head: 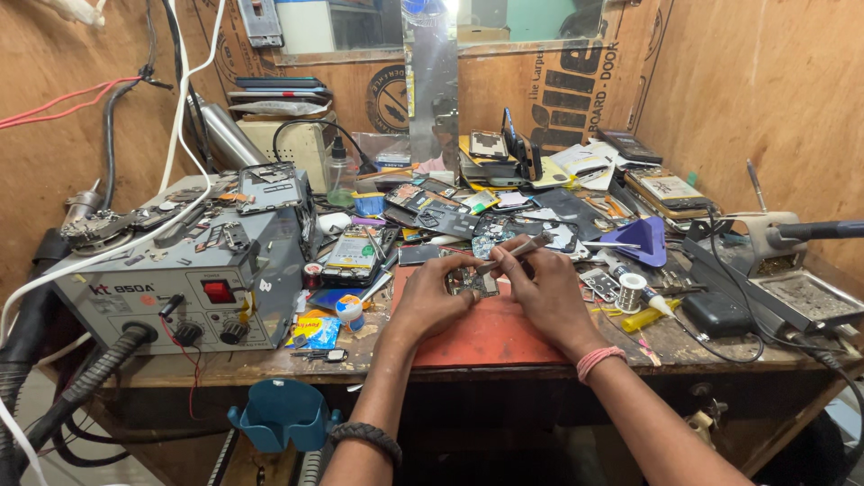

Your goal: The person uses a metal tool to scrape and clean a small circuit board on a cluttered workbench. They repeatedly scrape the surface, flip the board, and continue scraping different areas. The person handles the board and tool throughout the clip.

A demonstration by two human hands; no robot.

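**Circuit board pinned under tweezers on the red mat**

The small circuit board [470, 281] lies at the far edge of the red mat [486, 337], mid-bench. The left hand [430, 301] presses its fingertips together on the board's left side. The right hand [549, 292] pinches metal tweezers [513, 253], tips angled down onto the board. A grey hot-air station [193, 279] stands left; a solder spool [631, 292] sits right.

— Where does the one view look from?
— From the person's head, angled down and forward across the cluttered workbench [504, 355], close over it, facing the far plywood wall [747, 72].
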